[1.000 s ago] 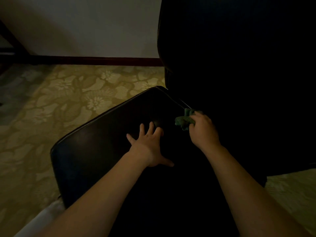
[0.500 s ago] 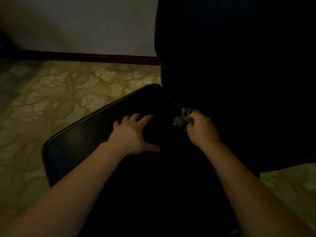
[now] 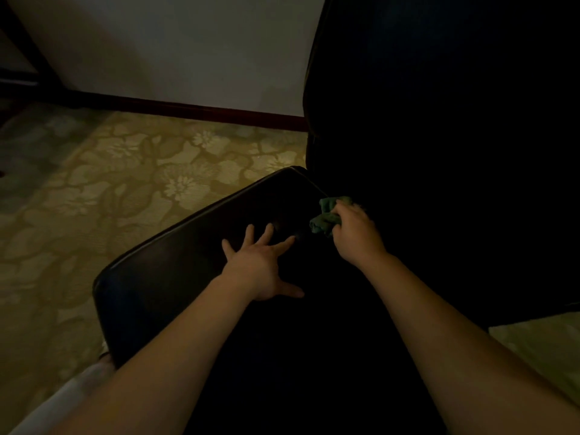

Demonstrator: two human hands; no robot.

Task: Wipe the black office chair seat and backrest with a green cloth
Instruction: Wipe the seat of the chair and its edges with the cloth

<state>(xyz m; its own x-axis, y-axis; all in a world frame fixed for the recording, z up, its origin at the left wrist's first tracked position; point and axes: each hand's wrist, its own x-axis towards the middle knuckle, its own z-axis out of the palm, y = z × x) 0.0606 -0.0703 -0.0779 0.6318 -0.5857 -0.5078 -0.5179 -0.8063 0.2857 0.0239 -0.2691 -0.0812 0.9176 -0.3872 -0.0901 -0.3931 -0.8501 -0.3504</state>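
Note:
The black chair seat [image 3: 175, 277] fills the lower middle of the dim head view, with its tall black backrest [image 3: 439, 136] rising at the right. My left hand [image 3: 263, 265] lies flat on the seat with its fingers spread. My right hand [image 3: 354, 237] grips a bunched green cloth [image 3: 324, 216] at the back of the seat, where seat and backrest meet. Most of the cloth is hidden under my fingers.
A yellow floral carpet [image 3: 110, 189] spreads to the left of the chair and shows again at the lower right. A pale wall [image 3: 188, 48] with a dark red skirting board [image 3: 204, 109] runs behind. Dark furniture legs [image 3: 22, 42] stand at the far left.
My left hand slid left with its fingers bent, then came back toward the middle of the seat with fingers spread. My right hand stayed with the cloth at the seat's back corner.

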